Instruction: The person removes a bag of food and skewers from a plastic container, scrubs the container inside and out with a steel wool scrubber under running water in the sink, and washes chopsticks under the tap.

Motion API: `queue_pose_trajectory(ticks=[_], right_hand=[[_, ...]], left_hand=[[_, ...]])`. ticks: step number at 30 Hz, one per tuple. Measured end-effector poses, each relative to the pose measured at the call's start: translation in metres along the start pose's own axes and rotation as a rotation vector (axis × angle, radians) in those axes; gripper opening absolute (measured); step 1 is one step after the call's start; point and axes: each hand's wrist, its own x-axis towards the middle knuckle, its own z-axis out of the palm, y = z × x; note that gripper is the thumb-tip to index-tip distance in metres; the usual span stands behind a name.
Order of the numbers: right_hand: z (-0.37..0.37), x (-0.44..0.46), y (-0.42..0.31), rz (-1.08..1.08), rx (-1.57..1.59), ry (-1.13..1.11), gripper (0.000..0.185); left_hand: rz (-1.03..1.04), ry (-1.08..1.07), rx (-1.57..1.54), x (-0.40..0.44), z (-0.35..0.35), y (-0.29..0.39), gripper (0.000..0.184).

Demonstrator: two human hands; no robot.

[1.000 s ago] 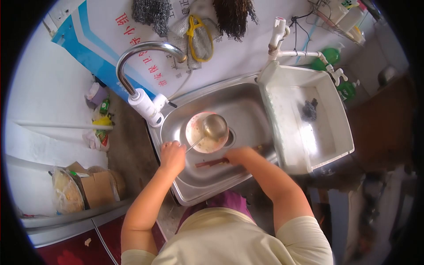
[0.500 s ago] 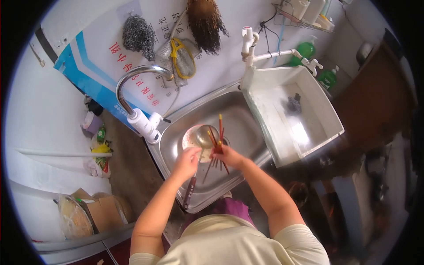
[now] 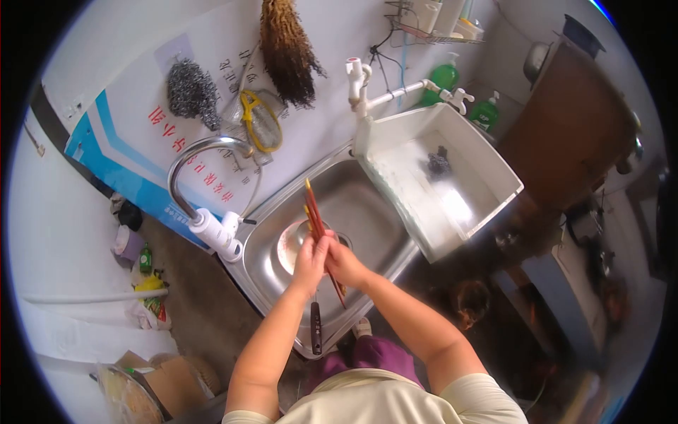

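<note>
A bundle of reddish-brown chopsticks (image 3: pixel 313 205) with yellow ends is held over the steel sink (image 3: pixel 367 191). My left hand (image 3: pixel 308 265) and my right hand (image 3: pixel 344 263) are pressed together around the middle of the bundle, both closed on it. The chopsticks' ends stick out above and below my hands. Beneath them in the sink lies a pale patterned dish (image 3: pixel 284 249), partly covered by my left hand. A ladle's dark handle (image 3: pixel 316 328) leans on the sink's front edge; its metal bowl is mostly hidden.
A curved faucet (image 3: pixel 212 145) stands at the sink's left. To the right is a white basin (image 3: pixel 487 169) with a dark scouring pad (image 3: pixel 438 164). A steel wool clump (image 3: pixel 192 92), a yellow-rimmed strainer (image 3: pixel 260 121) and a brush (image 3: pixel 288 53) hang on the wall.
My left hand has moved right and closed on the chopsticks beside my right hand. The spread chopsticks are now gathered into a tighter bundle. The view has shifted slightly.
</note>
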Motion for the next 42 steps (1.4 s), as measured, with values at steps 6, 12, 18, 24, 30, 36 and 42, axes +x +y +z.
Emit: queue_pose_trajectory(ticks=[6, 12, 18, 24, 30, 36, 42], right_hand=[[-0.003, 0.009, -0.015, -0.193, -0.131, 0.169, 0.027], [-0.049, -0.029, -0.061, -0.139, -0.341, 0.174, 0.021], [-0.166, -0.105, -0.108, -0.368, -0.184, 0.299, 0.023], [-0.293, -0.137, -0.130, -0.245, 0.461, 0.592, 0.019], [-0.382, -0.135, -0.110, -0.144, 0.525, 0.899, 0.015], [-0.455, -0.127, -0.101, -0.102, 0.551, 1.009, 0.015], [-0.555, -0.088, -0.067, 0.002, 0.526, 0.937, 0.015]], left_hand=[[0.268, 0.008, 0.098, 0.020, 0.016, 0.027, 0.028], [0.451, 0.139, -0.132, 0.028, 0.078, 0.077, 0.021], [0.396, 0.189, -0.567, 0.062, 0.187, 0.130, 0.017], [0.172, 0.025, -0.778, 0.137, 0.340, 0.090, 0.018], [-0.118, -0.194, -0.696, 0.170, 0.459, 0.051, 0.013], [-0.197, -0.433, -0.487, 0.227, 0.510, 0.032, 0.014], [-0.396, -0.326, -0.338, 0.328, 0.565, 0.006, 0.009]])
